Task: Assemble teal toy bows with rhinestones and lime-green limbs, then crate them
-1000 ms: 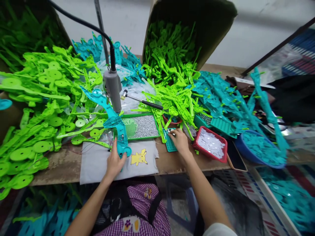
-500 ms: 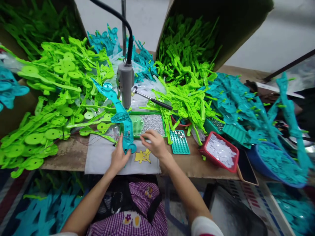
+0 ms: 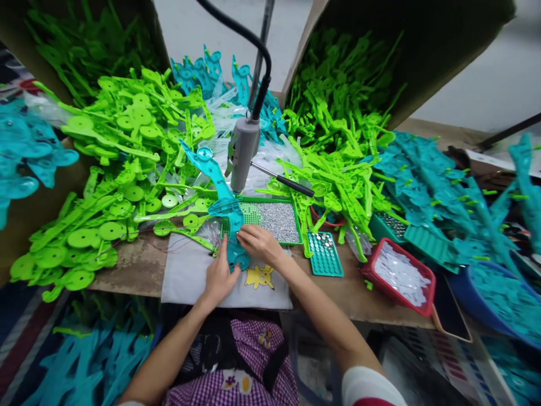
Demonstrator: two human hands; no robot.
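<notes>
My left hand point(image 3: 220, 276) grips the lower end of a long turquoise plastic part point(image 3: 228, 207), which lies slanting over a white cloth point(image 3: 183, 276) printed with a yellow cartoon figure. The fingertips of my right hand point(image 3: 262, 246) are pinched together at the part's lower section. Whatever they may hold is hidden. Just above the part hangs a grey electric screwdriver point(image 3: 245, 152), its tip near the part's middle. Behind my right hand lies a green tray point(image 3: 300, 223) with small silvery pieces, probably screws point(image 3: 279, 221).
Lime-green plastic parts point(image 3: 135, 135) are heaped left and back right point(image 3: 338, 169), turquoise ones point(image 3: 426, 175) at right. A hammer point(image 3: 291, 183) lies behind the tray. Rightward are a turquoise grid tray point(image 3: 325, 265), a red basket point(image 3: 429, 296) of white pieces and a blue basin point(image 3: 467, 287).
My right hand has moved left onto the turquoise part, its fingertips now at the lower section. My left hand still holds the part. The whole view has shifted slightly.
</notes>
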